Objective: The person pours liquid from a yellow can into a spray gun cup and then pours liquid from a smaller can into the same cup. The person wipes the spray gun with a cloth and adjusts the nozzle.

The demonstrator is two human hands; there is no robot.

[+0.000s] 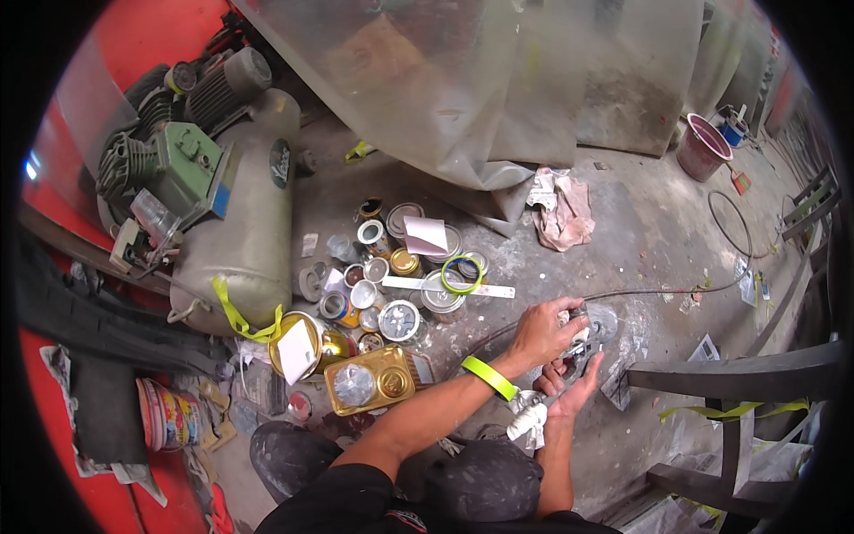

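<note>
Both hands are together, low and right of centre, around a small metal tool that looks like a spray gun [582, 348]. My left hand [543, 333] comes over its top, with the fingers curled down and white rag beside them. My right hand [576, 388] is below, with its fingers bent round the underside and its thumb stretched upward. A crumpled white cloth [528, 422] hangs beside my right wrist. Just beyond the tool there is a clear plastic piece [603, 322]. My fingers partly hide the tool. A bright yellow-green band [488, 377] circles my left wrist.
To the left are paint cans [401, 321], a white ruler [491, 290], a roll of green tape [461, 275] and a gold rectangular tin [369, 381]. An air compressor [236, 222] stands behind them. A dark frame [738, 371] juts in from the right; a hose [658, 291] crosses the floor.
</note>
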